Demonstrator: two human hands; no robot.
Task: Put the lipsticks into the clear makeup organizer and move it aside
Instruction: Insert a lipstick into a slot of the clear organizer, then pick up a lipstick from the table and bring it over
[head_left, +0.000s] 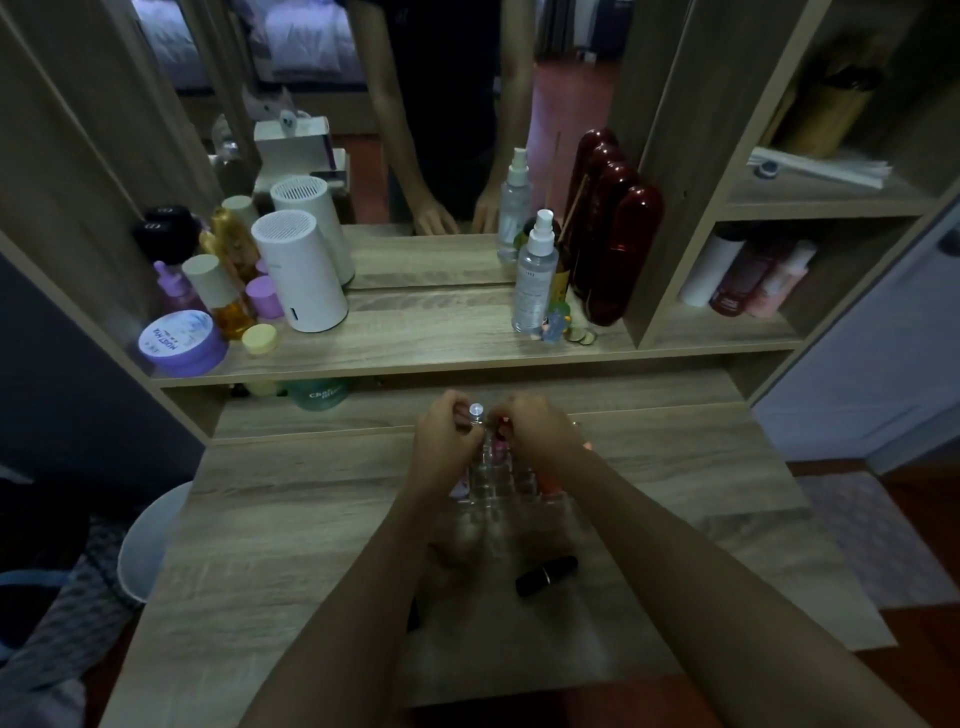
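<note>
The clear makeup organizer (501, 499) stands on the wooden vanity top between my forearms, with several lipsticks upright in its far cells. My left hand (444, 436) is closed on a silver-capped lipstick (476, 413) over the organizer's far row. Close beside it, my right hand (537, 431) pinches a pink lipstick (500, 441) standing in a far cell. An orange-red lipstick (550, 480) shows at the organizer's right side. One black lipstick (546, 575) lies on its side on the table, nearer to me than the organizer.
A raised shelf behind carries a white cylinder device (298, 273), a purple jar (179, 343), a spray bottle (535, 275) and dark red cases (621, 254), in front of a mirror. A green jar (319, 392) sits under the shelf. A white stool (150, 540) stands at left.
</note>
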